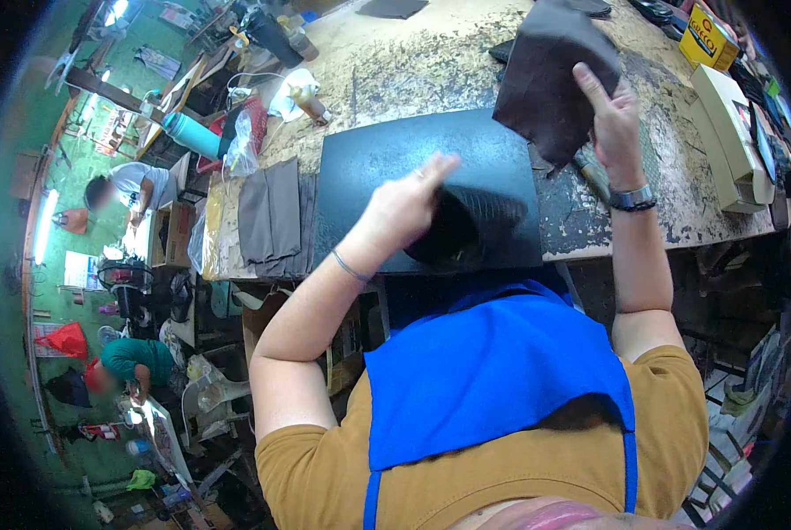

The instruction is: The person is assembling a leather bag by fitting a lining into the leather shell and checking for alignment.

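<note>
My right hand (615, 124) is raised at the right of the bench, gripping a dark brown leather-like sheet (559, 84) with the thumb on top. My left hand (404, 208) is over a black board (351, 159), blurred by motion. Its fingers close at the edge of a dark curved piece (456, 231), whose far side is smeared, so its kind is unclear. To the left of the board lie flat stacked dark brown pieces (270, 212). A long tool handle (593, 177) lies on the bench below my right hand.
The worn bench (395, 75) carries a small bottle (310, 104) and a turquoise bottle (192, 135) at left. An open cream box (722, 141) and a yellow box (707, 40) stand at right. Two people (135, 362) work at the far left.
</note>
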The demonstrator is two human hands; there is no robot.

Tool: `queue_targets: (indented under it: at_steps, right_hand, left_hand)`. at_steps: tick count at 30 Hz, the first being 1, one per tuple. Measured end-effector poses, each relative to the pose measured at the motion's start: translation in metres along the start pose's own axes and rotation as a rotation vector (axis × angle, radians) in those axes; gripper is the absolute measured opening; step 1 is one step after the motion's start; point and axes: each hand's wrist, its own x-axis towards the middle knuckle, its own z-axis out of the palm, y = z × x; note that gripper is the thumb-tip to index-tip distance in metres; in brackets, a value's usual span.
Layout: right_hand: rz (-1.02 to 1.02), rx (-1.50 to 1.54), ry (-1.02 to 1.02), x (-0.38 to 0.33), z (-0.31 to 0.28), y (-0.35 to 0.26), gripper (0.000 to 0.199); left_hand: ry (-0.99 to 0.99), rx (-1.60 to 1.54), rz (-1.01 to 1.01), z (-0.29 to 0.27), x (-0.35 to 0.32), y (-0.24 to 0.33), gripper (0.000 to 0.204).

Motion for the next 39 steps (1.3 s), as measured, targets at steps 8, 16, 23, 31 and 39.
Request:
queue_targets:
  at_steps: [8,16,23,31,39]
  right_hand:
    - [-0.222,-0.159,-0.162,0.009,0.071,-0.044,0.026]
    - [-0.297,-0.716,-0.394,-0.025,0.112,0.031,0.034]
    - [0.091,-1.261,-1.438,-0.056,0.101,0.050,0.015]
    - [-0.008,-1.159,-1.404,-0.076,0.100,0.053,0.015]
    - [-0.108,-0.973,-1.053,-0.072,0.100,0.027,0.043]
  left_hand:
    - [-0.138,-0.864,-0.645,-0.004,0.001,-0.022,0.055]
    - [0.134,-1.059,-0.647,0.041,-0.018,-0.005,0.071]
    - [0.416,-0.637,-0.357,0.077,-0.035,-0.025,0.070]
    - [0.444,-0.232,-0.334,0.018,-0.023,0.003,0.041]
    - [0.411,-0.313,-0.335,0.024,-0.010,-0.016,0.025]
